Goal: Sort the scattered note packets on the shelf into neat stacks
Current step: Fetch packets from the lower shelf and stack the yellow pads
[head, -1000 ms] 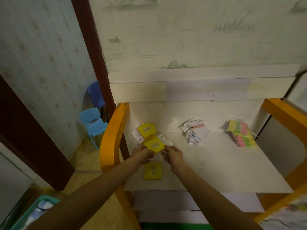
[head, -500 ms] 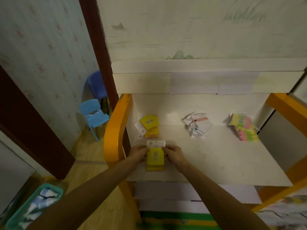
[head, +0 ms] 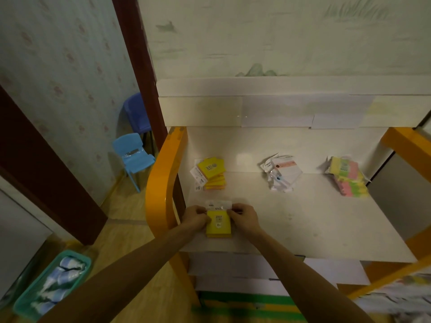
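A yellow note packet point(head: 218, 223) with a white header lies on another yellow packet near the front left of the white shelf point(head: 303, 220). My left hand point(head: 195, 217) pinches its left edge and my right hand point(head: 244, 217) pinches its right edge. Behind it, at the back left, is a pile of yellow packets point(head: 211, 174). A loose pile of white packets point(head: 281, 174) lies at the back middle. Multicoloured packets point(head: 347, 178) are stacked at the back right.
Orange side rails point(head: 161, 183) frame the shelf left and right, with a white board point(head: 256, 108) above the back. Two blue child chairs point(head: 133, 157) stand on the floor to the left. A teal basket point(head: 53, 283) sits at the lower left.
Both hands brought the yellow packet from near the back-left pile down onto the yellow packet at the front and squared it up. The camera tilted slightly.
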